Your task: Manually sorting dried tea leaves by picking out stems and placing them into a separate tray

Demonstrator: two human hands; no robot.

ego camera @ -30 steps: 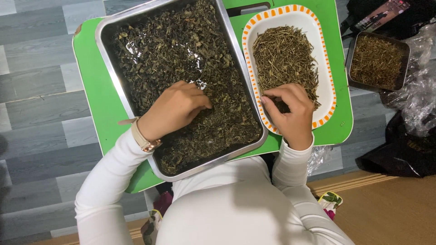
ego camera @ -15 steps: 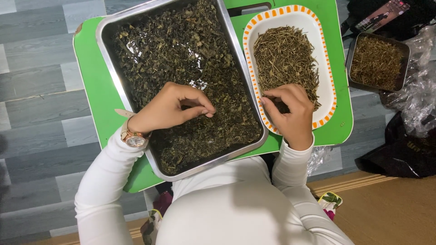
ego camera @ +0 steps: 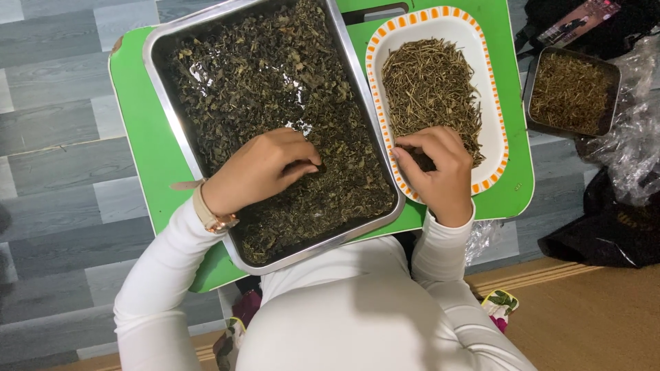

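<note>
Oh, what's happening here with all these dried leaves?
A person in a white top sits over a green table. Their left hand picks through dark dried leaves in a large rectangular metal tray. Their right hand rests at the near end of a white oval plate with an orange-checked rim, which holds a heap of thin dried stems. A smaller dark tray of similar bits sits off to the side.

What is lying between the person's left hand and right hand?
In the head view, between the left hand and right hand lie dark dried leaves and the rectangular metal tray's rim.
</note>
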